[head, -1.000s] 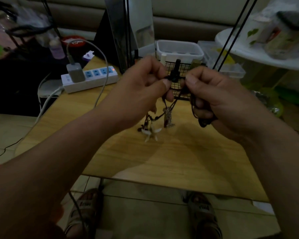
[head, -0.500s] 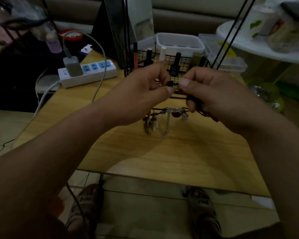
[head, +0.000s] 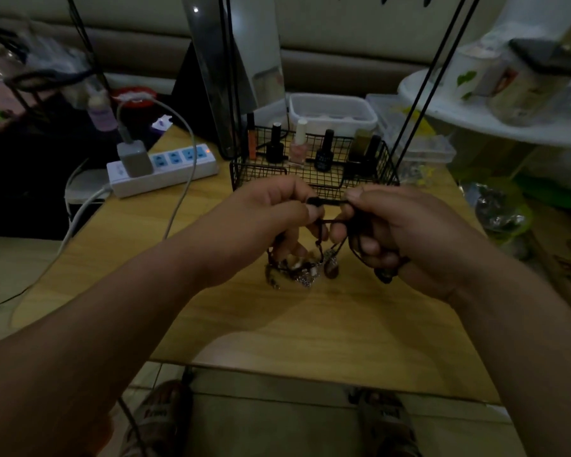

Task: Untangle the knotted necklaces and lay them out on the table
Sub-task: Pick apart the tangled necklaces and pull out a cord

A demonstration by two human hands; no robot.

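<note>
Both hands are raised above the table point(head: 310, 324). The left hand point(head: 264, 222) and right hand point(head: 399, 232) each pinch the black cord point(head: 330, 202), which spans taut between them. The necklaces point(head: 302, 268), still tangled, hang below the hands, pendants touching or just above the tabletop. A wire basket point(head: 314, 174) stands behind.

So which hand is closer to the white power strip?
Left. The left hand is just right of the power strip, nearer the viewer; the right hand is farther right, past the left hand.
</note>
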